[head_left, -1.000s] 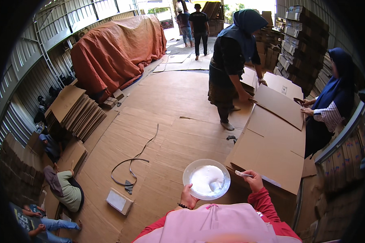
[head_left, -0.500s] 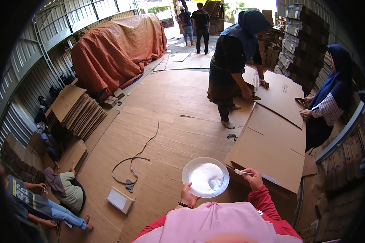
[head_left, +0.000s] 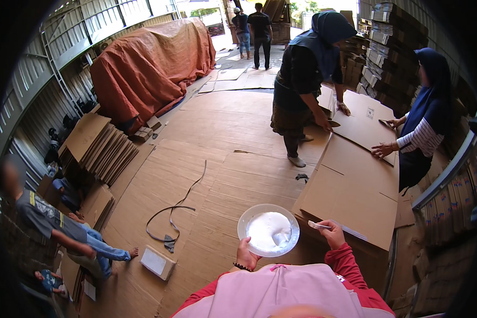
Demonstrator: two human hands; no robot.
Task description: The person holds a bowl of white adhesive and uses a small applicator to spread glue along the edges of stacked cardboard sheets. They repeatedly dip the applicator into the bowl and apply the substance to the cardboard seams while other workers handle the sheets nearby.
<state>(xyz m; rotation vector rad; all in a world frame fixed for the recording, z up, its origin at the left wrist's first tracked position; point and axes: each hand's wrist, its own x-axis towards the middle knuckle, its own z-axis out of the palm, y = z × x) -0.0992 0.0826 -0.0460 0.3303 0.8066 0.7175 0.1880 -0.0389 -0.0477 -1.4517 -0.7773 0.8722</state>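
My left hand [head_left: 246, 256] grips the near left rim of a round, pale bowl [head_left: 293, 238], thumb over the edge. Thick white paste [head_left: 266, 223] lies in it, with a scooped hollow on the right side. Right of the bowl, the fingers of my right hand [head_left: 332, 234] are closed round a small flat spatula [head_left: 317, 226], its pale tip pointing left. The spatula is apart from the paste. Both hands are by the near end of a stack of flat brown cardboard sheets [head_left: 355, 196].
Two people [head_left: 297, 74] [head_left: 421, 122] hold flat blades at the stack's far sheet. Another person [head_left: 53, 217] is at the left. A black strap [head_left: 169, 209] and small box [head_left: 156, 263] lie on the cardboard-covered floor. An orange tarpaulin [head_left: 153, 69] covers a large heap.
The person at the right has set a hand on the sheet and shifted the blade. At the left, a person has stepped forward, largely hiding a crouching one. My hands have barely moved.
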